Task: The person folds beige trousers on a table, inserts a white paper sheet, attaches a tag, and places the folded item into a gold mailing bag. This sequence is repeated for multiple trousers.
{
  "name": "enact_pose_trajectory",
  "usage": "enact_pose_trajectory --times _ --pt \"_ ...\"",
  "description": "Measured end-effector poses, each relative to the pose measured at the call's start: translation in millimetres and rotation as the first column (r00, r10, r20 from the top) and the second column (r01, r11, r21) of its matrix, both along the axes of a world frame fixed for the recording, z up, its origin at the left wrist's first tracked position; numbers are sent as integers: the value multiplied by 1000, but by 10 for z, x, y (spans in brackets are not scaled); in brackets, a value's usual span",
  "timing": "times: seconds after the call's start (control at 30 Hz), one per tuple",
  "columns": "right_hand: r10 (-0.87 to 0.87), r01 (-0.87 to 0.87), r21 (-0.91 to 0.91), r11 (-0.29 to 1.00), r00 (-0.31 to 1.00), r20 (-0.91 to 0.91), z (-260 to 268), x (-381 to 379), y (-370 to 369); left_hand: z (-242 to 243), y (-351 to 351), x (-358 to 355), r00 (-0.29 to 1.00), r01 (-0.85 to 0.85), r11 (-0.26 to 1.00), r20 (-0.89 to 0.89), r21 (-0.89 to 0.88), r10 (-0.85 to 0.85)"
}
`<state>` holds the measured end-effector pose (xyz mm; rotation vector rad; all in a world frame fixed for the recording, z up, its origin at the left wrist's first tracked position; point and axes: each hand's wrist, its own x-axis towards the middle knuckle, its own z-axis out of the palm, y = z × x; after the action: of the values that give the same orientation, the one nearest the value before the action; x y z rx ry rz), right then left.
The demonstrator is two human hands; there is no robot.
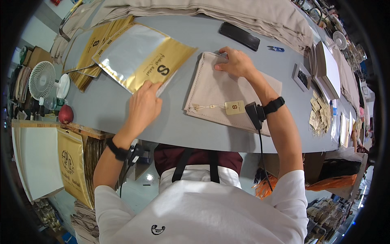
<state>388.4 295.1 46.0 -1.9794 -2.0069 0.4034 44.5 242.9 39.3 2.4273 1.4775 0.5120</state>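
Note:
My left hand (pixel 144 105) grips the near edge of a gold-and-clear plastic bag (pixel 128 45), which lies partly over a pile of similar bags (pixel 88 48). Before me on the grey table is a folded beige cloth (pixel 210 88) with stitched edges. A cream hang tag (pixel 234 107) on a looped string rests on it, fixed near the cloth's left corner. At the cloth's far edge is my right hand (pixel 237 62), its thumb on the fabric and its index finger apart at the edge. Whether it pinches the cloth cannot be seen.
A black phone (pixel 239 36) and blue thread snips (pixel 276 48) lie beyond my right hand. Layered beige cloth (pixel 198 7) lines the far side. Rightward are a small box (pixel 302 77) and loose tags (pixel 319 114); leftward, a white fan (pixel 42 80) and a red fruit (pixel 65 114).

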Motion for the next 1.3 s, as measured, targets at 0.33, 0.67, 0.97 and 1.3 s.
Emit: enact_pose_trajectory --times 0.33,0.67,0.97,1.3 --pt "181 -169 83 982 721 -670 -220 -383 -457 -161 428 576 992 -16 961 120 -275 50" --pt "266 -433 407 804 875 405 -57 -765 -750 -290 -80 480 833 -112 992 549 61 60" --pt "254 -249 81 965 965 -61 -340 -782 -633 -241 -260 415 925 -41 996 381 78 8" --pt "377 -368 171 914 926 -18 -405 -1037 -719 -396 -409 199 943 -60 970 332 234 -22"
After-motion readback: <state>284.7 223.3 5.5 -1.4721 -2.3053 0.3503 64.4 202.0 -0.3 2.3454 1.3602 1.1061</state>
